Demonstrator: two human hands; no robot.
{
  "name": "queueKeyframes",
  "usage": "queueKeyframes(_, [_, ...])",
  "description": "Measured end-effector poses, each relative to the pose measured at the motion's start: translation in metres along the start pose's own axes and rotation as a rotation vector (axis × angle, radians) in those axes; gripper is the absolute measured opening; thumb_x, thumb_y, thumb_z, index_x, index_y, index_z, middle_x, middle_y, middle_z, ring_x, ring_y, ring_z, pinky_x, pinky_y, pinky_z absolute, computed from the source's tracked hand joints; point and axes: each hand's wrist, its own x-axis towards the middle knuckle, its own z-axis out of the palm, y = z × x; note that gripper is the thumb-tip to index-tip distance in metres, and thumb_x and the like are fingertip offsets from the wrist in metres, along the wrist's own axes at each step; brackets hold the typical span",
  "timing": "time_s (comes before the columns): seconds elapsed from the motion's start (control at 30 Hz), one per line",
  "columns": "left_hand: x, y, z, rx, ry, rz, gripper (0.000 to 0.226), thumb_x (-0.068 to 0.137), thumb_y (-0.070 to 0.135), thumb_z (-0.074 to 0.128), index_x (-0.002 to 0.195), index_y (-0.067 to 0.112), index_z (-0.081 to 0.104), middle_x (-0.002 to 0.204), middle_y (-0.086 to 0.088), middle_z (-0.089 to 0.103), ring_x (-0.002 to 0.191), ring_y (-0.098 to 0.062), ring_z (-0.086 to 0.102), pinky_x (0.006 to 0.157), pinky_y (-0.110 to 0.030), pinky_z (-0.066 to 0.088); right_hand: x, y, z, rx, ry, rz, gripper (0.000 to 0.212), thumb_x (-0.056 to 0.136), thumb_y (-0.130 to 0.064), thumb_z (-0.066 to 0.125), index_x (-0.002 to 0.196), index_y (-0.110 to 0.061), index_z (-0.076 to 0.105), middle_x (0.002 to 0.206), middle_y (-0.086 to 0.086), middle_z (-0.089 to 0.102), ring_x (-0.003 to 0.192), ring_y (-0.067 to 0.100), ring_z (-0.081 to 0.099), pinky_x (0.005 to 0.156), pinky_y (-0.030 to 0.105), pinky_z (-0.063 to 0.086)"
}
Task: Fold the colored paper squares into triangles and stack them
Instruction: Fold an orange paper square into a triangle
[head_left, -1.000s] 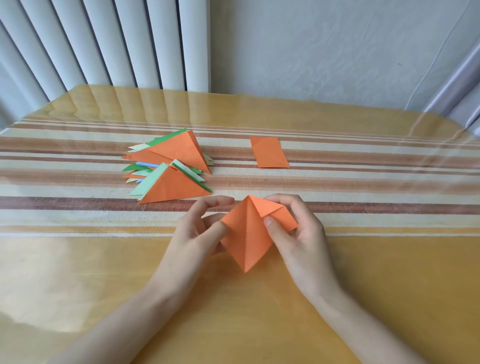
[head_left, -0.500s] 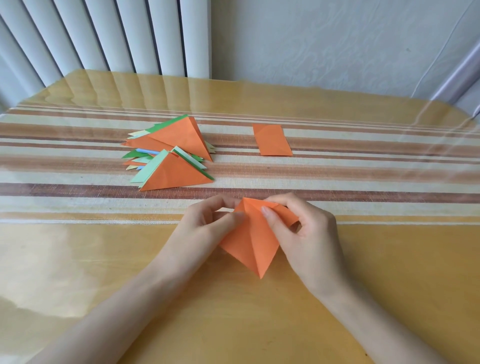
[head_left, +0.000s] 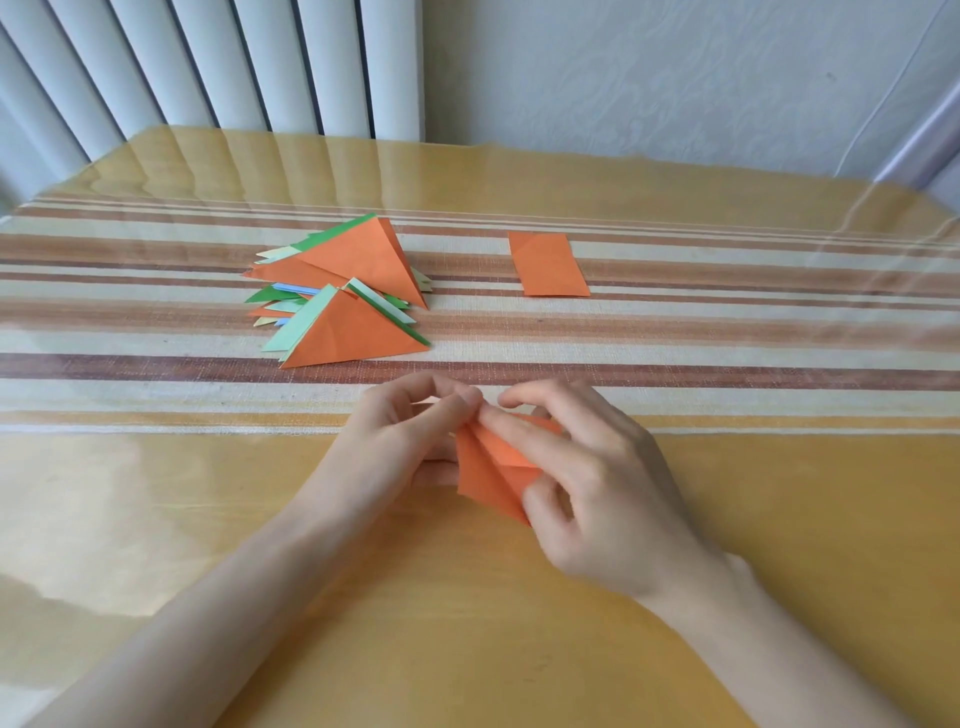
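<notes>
An orange paper piece (head_left: 485, 475), partly folded, is held just above the table's near middle. My left hand (head_left: 400, 436) pinches its upper left edge between thumb and fingers. My right hand (head_left: 587, 478) pinches it from the right, with fingers laid over the top and thumb under its lower point. Both hands hide much of the paper. Behind them, to the left, lies a loose pile of folded triangles (head_left: 348, 291) in orange, green, pale green and blue, with orange ones on top.
An orange paper rectangle (head_left: 548, 264) lies flat at the back right on the striped cloth (head_left: 727, 332) under a glossy clear cover. White vertical blinds (head_left: 208, 67) and a pale wall stand behind the table's far edge.
Both hands have closed in over the orange paper, which now looks narrower and more folded. My right fingers slid across its top. The pile and the rectangle have not moved.
</notes>
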Motion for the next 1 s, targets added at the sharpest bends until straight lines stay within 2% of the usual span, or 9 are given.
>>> queueKeyframes(0.07, [0.000,-0.001,-0.002,-0.011,0.017,-0.001,0.015,0.092,0.013,0.053,0.080,0.005,0.056,0.049,0.006,0.055,0.041,-0.005,0.052,0.042,-0.012,0.041,0.001,0.000,-0.002,0.046,-0.053,0.012,0.057,0.072,-0.012,0.038,0.122,-0.007,0.065,0.117,0.008,0.062,0.096,0.027,0.056,0.079,0.042,0.048])
queueKeyframes(0.17, [0.002,-0.003,-0.005,-0.012,0.037,0.028,0.014,0.082,0.022,0.061,0.082,0.008,0.063,0.065,-0.004,0.062,0.056,-0.011,0.056,0.050,-0.016,0.047,0.001,0.002,-0.004,0.223,-0.050,0.063,0.052,0.081,-0.019,0.037,0.123,-0.008,0.064,0.123,0.004,0.060,0.105,0.023,0.053,0.088,0.043,0.044])
queueKeyframes(0.27, [0.003,-0.006,-0.006,0.020,0.063,0.049,0.021,0.075,0.026,0.063,0.086,0.008,0.065,0.073,-0.010,0.059,0.064,-0.016,0.053,0.055,-0.017,0.047,0.001,0.001,-0.005,0.419,0.034,0.227,0.043,0.092,-0.036,0.043,0.125,-0.015,0.062,0.118,-0.006,0.061,0.110,0.009,0.052,0.095,0.028,0.039])
queueKeyframes(0.37, [0.004,-0.005,-0.005,0.026,0.072,0.073,0.016,0.074,0.024,0.063,0.083,0.011,0.064,0.067,-0.006,0.060,0.061,-0.013,0.052,0.055,-0.017,0.047,0.002,-0.001,-0.005,0.574,0.054,0.459,0.036,0.085,-0.052,0.055,0.111,-0.029,0.063,0.103,-0.013,0.065,0.102,0.005,0.057,0.084,0.009,0.036])
queueKeyframes(0.53, [0.003,-0.009,-0.004,0.143,0.043,0.128,0.019,0.072,0.026,0.065,0.083,0.012,0.063,0.067,-0.003,0.066,0.066,-0.013,0.057,0.063,-0.025,0.047,0.005,-0.001,0.001,0.663,0.030,0.539,0.010,0.082,-0.030,0.064,0.081,-0.021,0.067,0.078,-0.013,0.067,0.077,0.002,0.059,0.069,0.009,0.037])
queueKeyframes(0.67, [0.004,-0.007,-0.004,0.218,0.056,0.128,0.021,0.068,0.027,0.068,0.081,0.011,0.065,0.071,-0.007,0.070,0.065,-0.014,0.063,0.062,-0.024,0.051,0.006,0.001,0.001,0.761,0.020,0.583,0.009,0.083,-0.023,0.064,0.076,-0.019,0.068,0.076,-0.011,0.070,0.073,-0.001,0.060,0.070,0.012,0.041])
queueKeyframes(0.73, [0.005,-0.007,-0.007,0.190,0.087,0.086,0.020,0.067,0.027,0.069,0.080,0.011,0.065,0.071,-0.009,0.070,0.065,-0.016,0.061,0.062,-0.025,0.050,0.006,0.004,0.000,0.792,0.034,0.638,0.011,0.088,-0.016,0.067,0.077,-0.017,0.070,0.078,-0.005,0.072,0.075,0.004,0.063,0.072,0.018,0.046])
queueKeyframes(0.87, [0.003,-0.004,-0.008,0.086,0.114,0.003,0.016,0.066,0.027,0.070,0.076,0.014,0.065,0.069,-0.007,0.068,0.060,-0.017,0.060,0.059,-0.024,0.049,0.007,0.005,-0.005,0.851,0.101,0.719,0.010,0.086,-0.011,0.068,0.077,-0.015,0.070,0.074,-0.001,0.073,0.070,0.005,0.065,0.069,0.014,0.048])
queueKeyframes(1.0, [0.003,0.002,-0.006,-0.048,0.039,-0.053,0.022,0.094,0.021,0.050,0.083,0.008,0.064,0.059,0.001,0.064,0.052,-0.010,0.060,0.052,-0.020,0.051,0.006,0.006,-0.006,0.875,0.152,0.760,0.007,0.086,-0.012,0.068,0.079,-0.013,0.069,0.074,0.005,0.072,0.071,0.011,0.064,0.073,0.024,0.050])
